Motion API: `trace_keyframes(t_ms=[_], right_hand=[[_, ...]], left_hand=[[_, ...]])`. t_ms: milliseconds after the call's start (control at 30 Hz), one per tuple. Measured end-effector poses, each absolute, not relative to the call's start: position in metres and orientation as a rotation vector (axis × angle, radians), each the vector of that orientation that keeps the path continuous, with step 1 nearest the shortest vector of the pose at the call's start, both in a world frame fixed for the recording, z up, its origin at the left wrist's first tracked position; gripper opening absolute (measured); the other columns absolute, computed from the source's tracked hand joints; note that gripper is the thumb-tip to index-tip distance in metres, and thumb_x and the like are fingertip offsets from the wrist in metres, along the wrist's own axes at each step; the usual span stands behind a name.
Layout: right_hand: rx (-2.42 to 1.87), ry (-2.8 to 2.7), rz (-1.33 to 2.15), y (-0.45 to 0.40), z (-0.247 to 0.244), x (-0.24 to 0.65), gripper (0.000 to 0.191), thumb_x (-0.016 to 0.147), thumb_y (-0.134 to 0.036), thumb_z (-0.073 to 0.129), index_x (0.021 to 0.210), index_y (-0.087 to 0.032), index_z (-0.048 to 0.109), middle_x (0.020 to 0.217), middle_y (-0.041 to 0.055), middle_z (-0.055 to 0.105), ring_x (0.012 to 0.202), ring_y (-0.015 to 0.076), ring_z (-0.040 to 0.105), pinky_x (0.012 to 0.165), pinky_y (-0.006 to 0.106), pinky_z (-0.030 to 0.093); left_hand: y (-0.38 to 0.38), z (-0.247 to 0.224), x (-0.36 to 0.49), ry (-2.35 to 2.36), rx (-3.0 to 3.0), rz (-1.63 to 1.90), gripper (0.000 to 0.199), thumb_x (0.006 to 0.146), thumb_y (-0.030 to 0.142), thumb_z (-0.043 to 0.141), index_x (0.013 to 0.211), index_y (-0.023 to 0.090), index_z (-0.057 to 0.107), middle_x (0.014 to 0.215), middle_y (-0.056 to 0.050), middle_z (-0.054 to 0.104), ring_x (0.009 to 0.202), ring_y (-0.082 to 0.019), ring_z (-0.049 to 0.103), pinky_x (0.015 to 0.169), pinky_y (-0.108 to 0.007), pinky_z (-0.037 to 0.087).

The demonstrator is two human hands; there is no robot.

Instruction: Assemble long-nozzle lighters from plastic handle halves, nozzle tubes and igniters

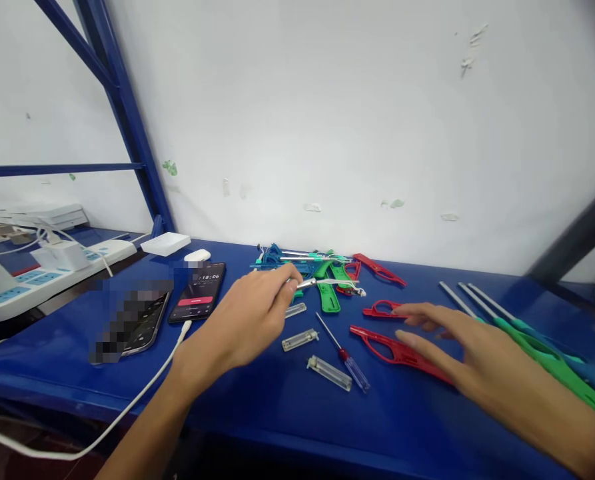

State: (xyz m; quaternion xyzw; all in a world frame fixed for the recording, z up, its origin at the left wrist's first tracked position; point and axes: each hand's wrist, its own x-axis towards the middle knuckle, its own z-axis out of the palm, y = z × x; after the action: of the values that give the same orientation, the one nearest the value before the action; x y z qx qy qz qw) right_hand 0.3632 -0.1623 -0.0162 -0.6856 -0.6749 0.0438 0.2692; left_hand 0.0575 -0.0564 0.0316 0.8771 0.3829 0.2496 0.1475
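My left hand [260, 310] is closed in a pinch on a thin metal tube [307, 284] with a whitish strand at its far end. My right hand [440, 333] has its fingers apart over two red plastic handle pieces; its fingertips overlap the upper piece [380, 309], and the thumb hovers by the lower one [402, 351]. I cannot tell whether it touches them. Between the hands lie a screwdriver [347, 360] with a clear and red handle and small transparent cartridges [330, 373]. Behind them is a pile of green parts [330, 297], blue parts and rods.
Two phones [200, 291], one with a white cable [142, 393], lie at the left beside a white earbud case [197, 256] and a white box [166, 244]. A power strip [52, 277] is further left. Green and blue lighter-like tools [542, 353] with metal rods lie at the right.
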Motion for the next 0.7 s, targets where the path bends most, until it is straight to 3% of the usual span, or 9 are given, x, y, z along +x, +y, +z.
trace_keyframes(t_ms=[167,400,567,700], right_hand=[[-1.885,-1.903,0.258,-0.150,-0.040,0.378,0.065,0.090,-0.069,0.065,0.142,-0.030,0.064,0.146,0.0082,0.067,0.135,0.0354,0.062,0.114,0.057,0.049],[-1.772,-1.804,0.334,-0.158,-0.031,0.373,0.083,0.085,-0.067,0.074,0.157,-0.036,0.045,0.143,0.0094,0.067,0.128,0.0332,0.067,0.108,0.052,0.055],[-1.682,-1.856,0.349,-0.165,-0.016,0.354,0.066,0.090,-0.065,0.070,0.149,-0.041,0.054,0.149,0.0047,0.063,0.137,0.0314,0.061,0.115,0.050,0.050],[-1.787,-1.872,0.353,-0.167,-0.024,0.367,0.067,0.088,-0.066,0.071,0.149,-0.045,0.053,0.152,-0.0005,0.061,0.139,0.0299,0.058,0.117,0.050,0.048]], left_hand=[[-0.067,0.024,0.073,0.989,2.541,0.617,0.033,0.113,0.033,0.029,0.096,0.023,0.056,0.084,0.000,0.063,0.074,-0.020,0.053,0.070,-0.036,0.034],[-0.071,0.014,0.085,0.924,2.575,0.509,0.033,0.113,0.032,0.029,0.104,0.024,0.060,0.093,-0.002,0.068,0.080,-0.021,0.061,0.072,-0.035,0.039],[-0.074,0.010,0.089,0.872,2.578,0.497,0.031,0.113,0.032,0.031,0.114,0.026,0.061,0.104,-0.002,0.071,0.089,-0.022,0.065,0.075,-0.035,0.042],[-0.074,0.008,0.089,0.892,2.576,0.460,0.029,0.113,0.033,0.031,0.118,0.027,0.060,0.111,-0.003,0.071,0.096,-0.023,0.066,0.077,-0.036,0.043]])
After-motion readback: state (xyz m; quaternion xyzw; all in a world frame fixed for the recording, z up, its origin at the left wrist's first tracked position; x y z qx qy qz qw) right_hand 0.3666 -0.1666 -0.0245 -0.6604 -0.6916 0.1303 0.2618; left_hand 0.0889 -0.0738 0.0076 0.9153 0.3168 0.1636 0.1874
